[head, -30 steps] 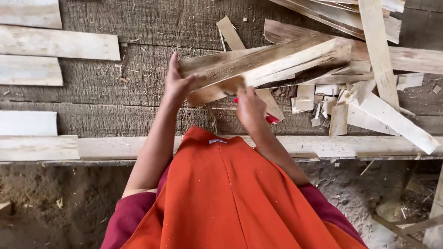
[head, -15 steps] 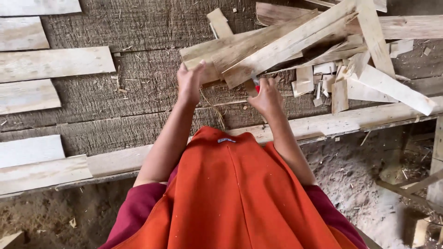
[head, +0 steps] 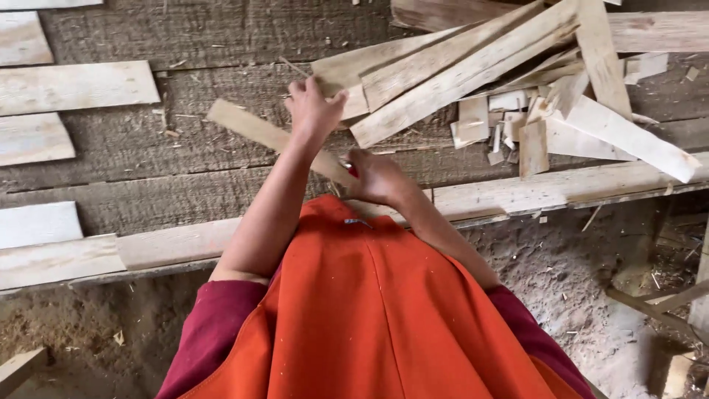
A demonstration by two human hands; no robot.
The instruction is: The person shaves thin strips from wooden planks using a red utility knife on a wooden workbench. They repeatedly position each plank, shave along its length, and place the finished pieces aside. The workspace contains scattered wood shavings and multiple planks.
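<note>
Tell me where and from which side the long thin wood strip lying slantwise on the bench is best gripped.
Probably its free upper-left end, coming from the left side. The thin wood strip slants from upper left down toward the body; that end lies clear on the workbench, while the left hand covers its middle and the right hand is at its lower end, with a pile of offcuts crowding the right.

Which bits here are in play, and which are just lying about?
In hand:
- left hand, on the thin wood strip
- right hand, at the strip's near end, with a small red thing in its grip

Lying about:
- pile of wood offcuts
- flat boards at left
- plank bench
</note>
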